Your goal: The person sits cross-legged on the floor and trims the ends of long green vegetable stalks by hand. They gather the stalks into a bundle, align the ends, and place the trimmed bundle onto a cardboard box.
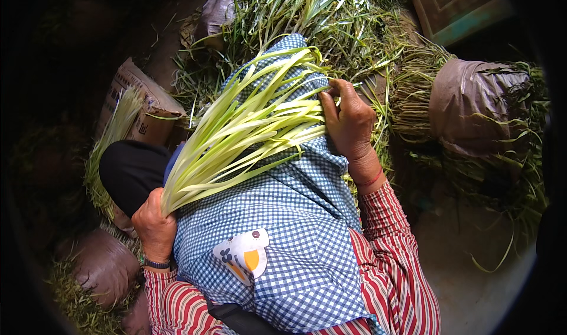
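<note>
A loose bunch of pale yellow-green chive leaves (239,135) fans out across my lap, over a blue-and-white checked apron (283,211). My left hand (155,224), with a dark band at its wrist, is closed around the gathered end of the bunch. At the spread leaf tips, my right hand (347,113) has its thumb and forefinger together on thin leaf ends. A red string circles that wrist. Part of the gathered end is hidden inside my left fist.
A heap of loose green leaves (319,20) lies ahead. To the right is a big bundle of stalks in brown plastic wrap (469,104). At left stand a printed carton (150,100), a pale leaf bundle (115,126) and another wrapped bundle (106,264). A wooden panel (460,7) is at upper right.
</note>
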Motion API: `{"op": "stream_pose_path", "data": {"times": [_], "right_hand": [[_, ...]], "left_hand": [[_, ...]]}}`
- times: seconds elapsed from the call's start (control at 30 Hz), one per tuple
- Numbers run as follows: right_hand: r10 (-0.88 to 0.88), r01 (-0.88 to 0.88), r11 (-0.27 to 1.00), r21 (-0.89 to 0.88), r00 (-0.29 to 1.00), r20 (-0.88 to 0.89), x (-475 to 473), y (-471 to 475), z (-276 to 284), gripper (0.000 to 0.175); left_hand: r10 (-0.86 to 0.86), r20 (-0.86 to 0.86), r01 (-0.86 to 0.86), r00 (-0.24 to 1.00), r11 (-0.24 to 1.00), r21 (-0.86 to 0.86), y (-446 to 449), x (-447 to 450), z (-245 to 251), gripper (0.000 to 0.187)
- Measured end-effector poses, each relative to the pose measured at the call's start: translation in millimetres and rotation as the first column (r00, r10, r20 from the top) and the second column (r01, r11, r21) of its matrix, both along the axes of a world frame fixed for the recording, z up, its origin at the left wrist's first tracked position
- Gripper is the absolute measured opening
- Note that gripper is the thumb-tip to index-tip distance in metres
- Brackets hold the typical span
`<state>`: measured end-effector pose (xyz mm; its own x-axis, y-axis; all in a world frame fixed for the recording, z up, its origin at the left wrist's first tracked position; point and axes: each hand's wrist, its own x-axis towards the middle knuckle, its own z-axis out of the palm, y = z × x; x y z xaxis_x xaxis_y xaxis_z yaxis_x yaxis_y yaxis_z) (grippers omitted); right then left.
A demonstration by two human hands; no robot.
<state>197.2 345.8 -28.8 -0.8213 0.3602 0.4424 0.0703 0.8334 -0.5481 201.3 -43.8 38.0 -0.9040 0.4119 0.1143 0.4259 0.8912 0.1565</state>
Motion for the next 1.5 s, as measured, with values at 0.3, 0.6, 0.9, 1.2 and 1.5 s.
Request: {"op": "stream_pose_path", "data": {"times": [0.3,0.6,0.9,1.2,1.5], "right_hand": [[-0.004,0.004,1.000,-0.015,1.000,0.003,4.3,4.9,0.3,0.017],[0.107,-0.098,0.993,0.065,0.981,-0.162,-1.1,10.5,5.1,0.018],[0.143,-0.142,0.989,0.037,0.989,-0.031,-4.7,14.3,8.7,0.038],[0.139,-0.120,0.986,0.116,0.973,-0.181,-8.7,15.5,13.4,0.038],[0.381,-0.363,0.919,0.152,0.918,-0.113,-15.6,11.5,25.5,0.026]], "left_hand": [[0.001,-0.002,-0.001,1.000,1.000,0.018,0.1,-0.6,-1.9,0.021],[0.014,-0.006,-0.014,1.000,1.000,0.009,-0.6,0.7,-2.0,0.022],[-0.003,-0.022,0.003,1.000,1.000,0.002,-1.6,-0.9,-4.5,0.020],[0.006,-0.018,-0.006,1.000,1.000,0.014,0.3,0.3,-2.6,0.020],[0.005,-0.018,-0.004,1.000,1.000,0.013,-0.7,-0.5,-3.6,0.024]]}}
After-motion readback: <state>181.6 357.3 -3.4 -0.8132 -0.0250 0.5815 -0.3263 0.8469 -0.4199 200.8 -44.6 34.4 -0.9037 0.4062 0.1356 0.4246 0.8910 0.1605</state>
